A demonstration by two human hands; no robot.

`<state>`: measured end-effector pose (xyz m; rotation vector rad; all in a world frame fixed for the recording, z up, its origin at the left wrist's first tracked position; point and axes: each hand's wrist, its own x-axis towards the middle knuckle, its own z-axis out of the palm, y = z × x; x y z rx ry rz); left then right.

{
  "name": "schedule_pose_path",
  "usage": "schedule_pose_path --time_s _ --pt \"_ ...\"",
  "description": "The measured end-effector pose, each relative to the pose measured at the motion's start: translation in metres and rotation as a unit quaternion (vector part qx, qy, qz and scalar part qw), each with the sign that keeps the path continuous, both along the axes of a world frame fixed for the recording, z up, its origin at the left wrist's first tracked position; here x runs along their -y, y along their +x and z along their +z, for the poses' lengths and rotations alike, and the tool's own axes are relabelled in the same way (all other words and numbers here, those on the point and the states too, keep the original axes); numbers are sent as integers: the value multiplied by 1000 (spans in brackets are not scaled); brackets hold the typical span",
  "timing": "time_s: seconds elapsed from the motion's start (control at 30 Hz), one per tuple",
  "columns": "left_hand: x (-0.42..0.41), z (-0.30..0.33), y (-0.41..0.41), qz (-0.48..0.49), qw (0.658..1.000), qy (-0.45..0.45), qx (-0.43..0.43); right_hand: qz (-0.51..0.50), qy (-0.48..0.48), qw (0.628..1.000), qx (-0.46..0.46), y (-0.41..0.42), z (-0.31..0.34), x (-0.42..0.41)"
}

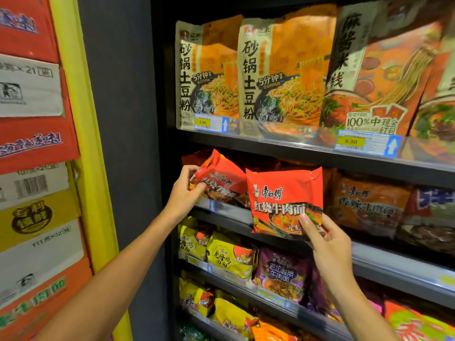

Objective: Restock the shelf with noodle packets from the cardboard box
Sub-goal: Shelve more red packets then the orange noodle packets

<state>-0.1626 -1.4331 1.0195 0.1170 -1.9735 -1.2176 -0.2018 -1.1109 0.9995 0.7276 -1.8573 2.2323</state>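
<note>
1. While the left hand (183, 190) pinches one red noodle packet (219, 179) by its left edge, tilted at the mouth of the second shelf (364, 257), the right hand (325, 238) pinches a second red packet (285, 200) by its lower right corner, upright, just in front of the same row.
2. Both packets sit at the shelf front, touching each other, neither fully seated yet by my read.
3. Behind them, red packets already fill that slot, so stocking looks well under way.
4. Darker orange packets (369, 205) stand just to the right; yellow packets (229, 254) fill the shelf below.
5. What's left? These two need pushing in, and the cardboard box isn't in view, so I can't tell how many remain.
6. Printed cartons (32, 148) stack at far left.
</note>
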Motion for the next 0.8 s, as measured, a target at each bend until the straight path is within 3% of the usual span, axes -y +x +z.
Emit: schedule_pose_path --time_s 0.17,0.33,0.43,0.53,0.63,0.8 --pt "1 -1 -8 24 995 -96 26 -6 -2 1000 2 -3 2 6" --pt "1 -4 -14 190 966 -164 67 0 -3 1000 -10 -3 6 12" --pt "-4 -8 -19 241 947 -207 47 1 -8 1000 -14 -3 8 18" --pt "-4 -14 -23 234 943 -237 -8 4 -6 1000 -12 -5 9 24" --pt "-14 -22 -21 177 957 -211 -87 7 -5 1000 -12 -6 11 31" --pt "-17 -40 -20 199 939 -277 -47 11 -15 1000 -14 -10 14 43"
